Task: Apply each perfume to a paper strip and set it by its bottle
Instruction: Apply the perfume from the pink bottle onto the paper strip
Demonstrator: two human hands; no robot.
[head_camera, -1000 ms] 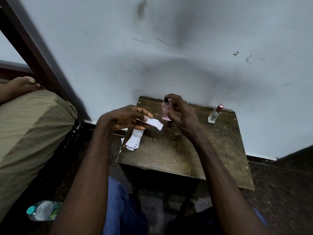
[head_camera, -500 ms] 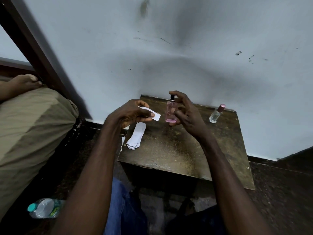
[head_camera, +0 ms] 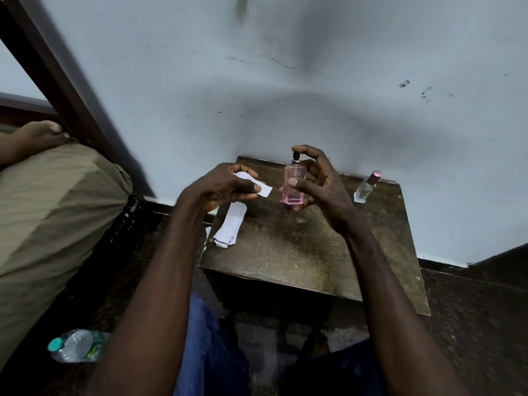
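My right hand (head_camera: 317, 184) holds a pink perfume bottle (head_camera: 294, 185) upright above the small wooden table (head_camera: 300, 252), with the index finger curled over its black sprayer top. My left hand (head_camera: 220, 187) pinches a white paper strip (head_camera: 264, 190) whose free end points at the bottle, a short gap away. A pile of several more white strips (head_camera: 231, 227) lies on the table's left edge under my left wrist. A second, clear bottle with a pink cap (head_camera: 367, 187) stands at the table's back right, near the wall.
The table stands against a grey wall (head_camera: 285, 81). A bed with an olive sheet (head_camera: 48, 212) and another person's foot (head_camera: 40, 132) lie to the left. A plastic water bottle (head_camera: 75, 345) lies on the dark floor at lower left. My knees sit below the table.
My right hand has lifted the pink bottle and turned it upright, finger now over the sprayer. My left hand has raised the strip toward the bottle.
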